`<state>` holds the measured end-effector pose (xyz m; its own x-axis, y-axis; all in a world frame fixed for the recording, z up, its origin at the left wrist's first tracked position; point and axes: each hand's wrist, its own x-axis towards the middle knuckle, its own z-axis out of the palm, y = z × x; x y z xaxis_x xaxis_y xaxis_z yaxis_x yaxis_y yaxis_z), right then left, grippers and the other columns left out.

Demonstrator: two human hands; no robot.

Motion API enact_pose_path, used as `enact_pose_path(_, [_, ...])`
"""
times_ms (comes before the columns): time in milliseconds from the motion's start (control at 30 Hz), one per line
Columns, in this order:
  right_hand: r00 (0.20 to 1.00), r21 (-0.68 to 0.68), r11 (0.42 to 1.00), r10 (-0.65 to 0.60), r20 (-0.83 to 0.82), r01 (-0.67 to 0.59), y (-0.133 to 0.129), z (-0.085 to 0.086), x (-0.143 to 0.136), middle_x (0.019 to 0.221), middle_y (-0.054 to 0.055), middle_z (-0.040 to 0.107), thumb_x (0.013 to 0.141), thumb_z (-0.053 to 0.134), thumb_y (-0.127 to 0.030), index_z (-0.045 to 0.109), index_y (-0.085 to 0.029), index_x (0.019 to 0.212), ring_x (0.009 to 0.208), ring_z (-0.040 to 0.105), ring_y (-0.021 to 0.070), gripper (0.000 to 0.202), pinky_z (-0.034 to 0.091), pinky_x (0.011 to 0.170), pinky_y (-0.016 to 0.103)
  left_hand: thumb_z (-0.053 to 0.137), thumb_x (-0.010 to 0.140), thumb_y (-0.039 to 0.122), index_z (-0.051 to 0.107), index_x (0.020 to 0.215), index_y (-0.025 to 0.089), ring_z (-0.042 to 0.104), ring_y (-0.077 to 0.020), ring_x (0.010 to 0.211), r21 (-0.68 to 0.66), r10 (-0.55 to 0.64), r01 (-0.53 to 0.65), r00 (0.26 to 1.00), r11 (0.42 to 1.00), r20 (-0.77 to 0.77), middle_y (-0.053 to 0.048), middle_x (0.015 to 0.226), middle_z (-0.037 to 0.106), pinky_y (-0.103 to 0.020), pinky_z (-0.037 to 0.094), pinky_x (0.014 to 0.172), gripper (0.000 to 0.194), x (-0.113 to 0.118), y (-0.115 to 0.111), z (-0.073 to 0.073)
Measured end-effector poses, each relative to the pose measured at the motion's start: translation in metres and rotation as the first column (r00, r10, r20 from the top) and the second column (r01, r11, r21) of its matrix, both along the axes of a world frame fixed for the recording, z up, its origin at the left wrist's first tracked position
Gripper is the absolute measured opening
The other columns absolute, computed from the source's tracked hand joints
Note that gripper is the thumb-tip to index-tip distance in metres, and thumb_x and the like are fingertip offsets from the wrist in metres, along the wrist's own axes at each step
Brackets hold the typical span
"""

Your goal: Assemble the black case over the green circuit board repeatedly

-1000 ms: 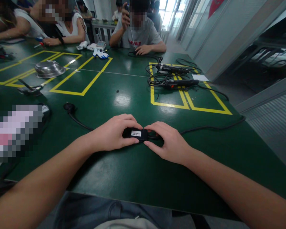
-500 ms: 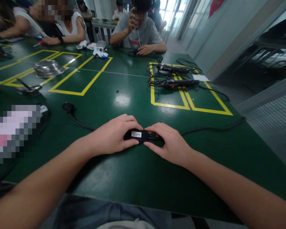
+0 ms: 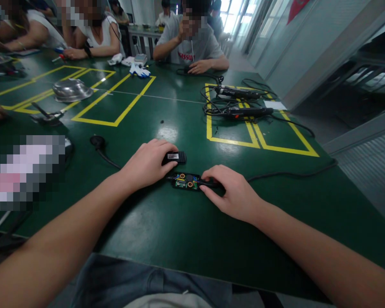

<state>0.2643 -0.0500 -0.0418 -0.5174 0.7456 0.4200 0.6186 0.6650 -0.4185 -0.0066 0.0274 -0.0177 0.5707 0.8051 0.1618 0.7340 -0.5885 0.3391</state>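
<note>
My left hand (image 3: 150, 164) is closed on a black plastic cover (image 3: 176, 157) with a white label, a little beyond the opened case. In front of me on the green table lies a circuit board (image 3: 186, 181) in its black case, with copper coils and coloured parts showing. My right hand (image 3: 232, 190) has thumb and fingers closed at the right end of that case, around the black cable (image 3: 212, 184) where it leaves. Another stretch of cable runs from behind my left hand to a black power plug (image 3: 98, 142).
Two black corded tools (image 3: 239, 93) lie in yellow-taped rectangles at the right. Further left are a metal bowl (image 3: 72, 90), a dark metal piece (image 3: 48, 116) and white-blue gloves (image 3: 139, 70). A blurred-out object (image 3: 25, 171) sits near left. Several people sit across the table.
The labelled cover has come off the case, and my left hand has carried it up and left. The circuit board is now exposed. My right hand stays at the cable end.
</note>
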Motion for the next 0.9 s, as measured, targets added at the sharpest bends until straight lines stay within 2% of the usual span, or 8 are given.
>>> enact_pose_path(167, [1.000, 0.007, 1.000, 0.019, -0.014, -0.019, 0.002, -0.001, 0.000, 0.094, 0.008, 0.077, 0.104, 0.063, -0.017, 0.068, -0.022, 0.103, 0.084, 0.072, 0.0246, 0.007, 0.059, 0.075, 0.039, 0.067, 0.098, 0.034, 0.073, 0.119, 0.018, 0.063, -0.0338, 0.121, 0.052, -0.046, 0.044, 0.998, 0.998, 0.053, -0.015, 0.128, 0.070, -0.052, 0.051, 0.108, 0.027, -0.002, -0.005, 0.007])
enact_pose_path(267, [1.000, -0.009, 1.000, 0.010, -0.007, -0.010, 0.002, -0.002, 0.000, 0.092, 0.007, 0.077, 0.102, 0.065, -0.017, 0.069, -0.023, 0.102, 0.083, 0.072, 0.0240, 0.007, 0.059, 0.074, 0.037, 0.067, 0.097, 0.035, 0.070, 0.099, 0.019, 0.066, -0.0262, 0.098, -0.012, -0.152, 0.153, 0.985, 0.988, 0.079, -0.009, 0.107, 0.069, -0.040, 0.053, 0.089, 0.016, -0.003, -0.014, 0.019])
enact_pose_path(367, [1.000, -0.027, 1.000, 0.000, -0.014, -0.001, 0.001, -0.003, 0.000, 0.093, 0.006, 0.077, 0.103, 0.065, -0.018, 0.069, -0.022, 0.103, 0.081, 0.072, 0.0221, 0.005, 0.058, 0.074, 0.035, 0.067, 0.094, 0.031, 0.063, 0.087, 0.021, 0.061, -0.0191, 0.076, -0.162, -0.229, 0.233, 0.972, 0.959, 0.043, -0.003, 0.087, 0.066, -0.032, 0.043, 0.070, 0.013, -0.002, -0.022, 0.028])
enact_pose_path(533, [1.000, -0.034, 0.999, -0.009, -0.023, 0.008, 0.001, -0.005, 0.001, 0.096, 0.006, 0.077, 0.104, 0.065, -0.020, 0.069, -0.022, 0.104, 0.081, 0.073, 0.0203, 0.004, 0.059, 0.073, 0.033, 0.069, 0.093, 0.030, 0.057, 0.085, 0.023, 0.057, -0.0175, 0.067, -0.289, -0.214, 0.207, 0.977, 0.935, 0.007, 0.000, 0.078, 0.065, -0.031, 0.035, 0.061, 0.017, 0.000, -0.025, 0.028])
enact_pose_path(667, [0.999, 0.008, 1.000, 0.006, -0.048, -0.006, -0.001, -0.004, -0.001, 0.095, 0.006, 0.077, 0.105, 0.064, -0.021, 0.068, -0.022, 0.103, 0.081, 0.074, 0.0203, 0.005, 0.059, 0.072, 0.032, 0.069, 0.093, 0.033, 0.056, 0.084, 0.023, 0.057, -0.0160, 0.064, -0.340, -0.209, 0.218, 0.976, 0.915, 0.064, 0.002, 0.073, 0.064, -0.030, 0.035, 0.060, 0.018, -0.002, -0.024, 0.028])
enact_pose_path(900, [0.986, 0.109, 0.994, -0.004, -0.165, 0.022, -0.003, 0.004, -0.001, 0.089, 0.005, 0.073, 0.103, 0.061, -0.016, 0.065, -0.022, 0.103, 0.075, 0.070, 0.0184, 0.007, 0.056, 0.064, 0.031, 0.064, 0.092, 0.032, 0.058, 0.086, 0.022, 0.054, -0.0136, 0.061, -0.376, -0.166, 0.241, 0.961, 0.895, 0.220, 0.004, 0.070, 0.059, -0.027, 0.039, 0.061, 0.013, -0.007, -0.024, 0.042])
